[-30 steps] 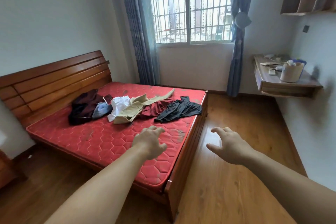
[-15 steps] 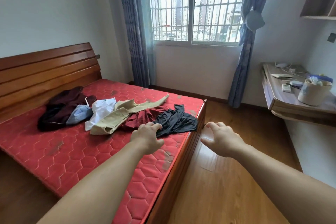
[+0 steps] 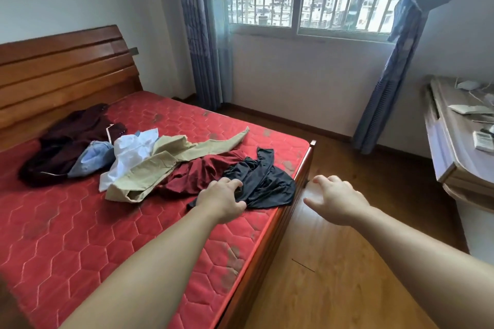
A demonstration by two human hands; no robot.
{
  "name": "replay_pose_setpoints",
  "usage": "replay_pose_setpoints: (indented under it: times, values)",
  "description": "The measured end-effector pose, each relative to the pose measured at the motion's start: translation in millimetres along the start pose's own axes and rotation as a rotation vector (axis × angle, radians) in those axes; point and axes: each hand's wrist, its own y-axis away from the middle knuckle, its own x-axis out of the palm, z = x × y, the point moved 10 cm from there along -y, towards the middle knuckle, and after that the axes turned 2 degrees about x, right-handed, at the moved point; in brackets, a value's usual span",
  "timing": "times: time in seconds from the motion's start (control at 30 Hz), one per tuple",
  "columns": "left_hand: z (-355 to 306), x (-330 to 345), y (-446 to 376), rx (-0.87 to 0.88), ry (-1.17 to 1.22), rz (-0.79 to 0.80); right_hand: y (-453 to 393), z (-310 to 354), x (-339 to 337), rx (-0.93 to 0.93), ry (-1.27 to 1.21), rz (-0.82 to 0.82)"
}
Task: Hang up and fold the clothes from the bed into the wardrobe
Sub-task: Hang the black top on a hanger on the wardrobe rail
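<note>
- Reaching over the red mattress [image 3: 80,222], left hand [image 3: 222,201] hovers with loosely curled fingers at the black garment [image 3: 267,184]; grip undetermined
- Right hand [image 3: 336,199] relaxed, empty, beyond the bed edge
- Remaining clothes [image 3: 139,165] heaped mid-mattress

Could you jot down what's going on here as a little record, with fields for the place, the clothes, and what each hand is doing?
place: bedroom, red mattress on a wooden bed
clothes on bed: dark maroon garment, blue piece, white shirt, khaki trousers, red garment, black garment
left hand: reaching over the black garment's near edge, fingers curled; contact unclear
right hand: over the floor beside the bed, holding nothing
wardrobe: not in view
</note>
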Motion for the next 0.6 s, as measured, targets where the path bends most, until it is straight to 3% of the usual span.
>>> replay_pose_setpoints:
  times: [0.3,0.6]
  values:
    - [-3,-3,-145,-0.187,-0.037,0.042,-199,-18,18,-0.145,-0.003,0.153]
    - [18,6,-244,-0.35,0.008,0.096,-344,-4,47,-0.248,0.094,0.309]
